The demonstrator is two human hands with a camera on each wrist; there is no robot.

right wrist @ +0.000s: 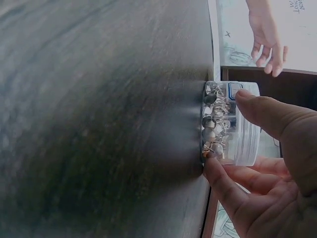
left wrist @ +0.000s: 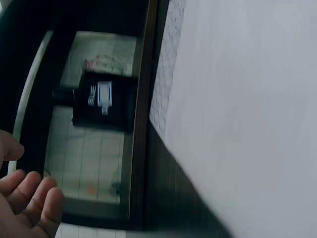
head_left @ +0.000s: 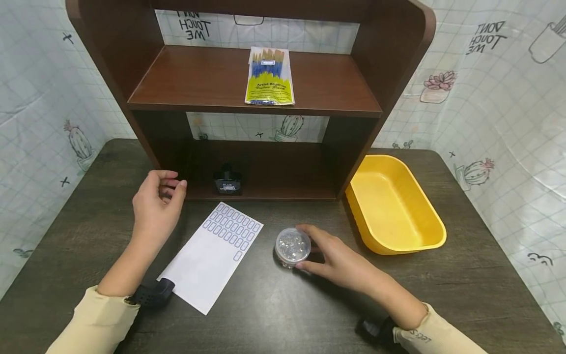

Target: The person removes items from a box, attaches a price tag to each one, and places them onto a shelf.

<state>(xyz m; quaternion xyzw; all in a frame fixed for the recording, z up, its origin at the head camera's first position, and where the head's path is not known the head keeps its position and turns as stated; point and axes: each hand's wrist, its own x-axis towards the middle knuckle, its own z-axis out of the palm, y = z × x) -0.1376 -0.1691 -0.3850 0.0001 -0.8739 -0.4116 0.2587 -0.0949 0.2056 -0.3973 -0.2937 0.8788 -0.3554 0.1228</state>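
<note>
A small round clear jar (head_left: 293, 246) of metal thumbtacks (right wrist: 213, 124) sits on the table in front of the shelf. My right hand (head_left: 338, 258) grips it from the right, thumb on one side and fingers on the other. In the right wrist view a blue-bordered label (right wrist: 233, 91) shows on the jar's side, next to the thumb. My left hand (head_left: 155, 204) is raised near the shelf's lower left corner, its fingers loosely bent with nothing in them. Below and right of it lies a white sheet of blue-bordered labels (head_left: 201, 270), its lower part blank.
The dark wooden shelf (head_left: 190, 78) stands at the back. A dark ink bottle (head_left: 227, 183) with a label is on its lower board, and a pack of artist brushes (head_left: 269, 81) lies on its upper board. At the right is a yellow bin (head_left: 395, 206).
</note>
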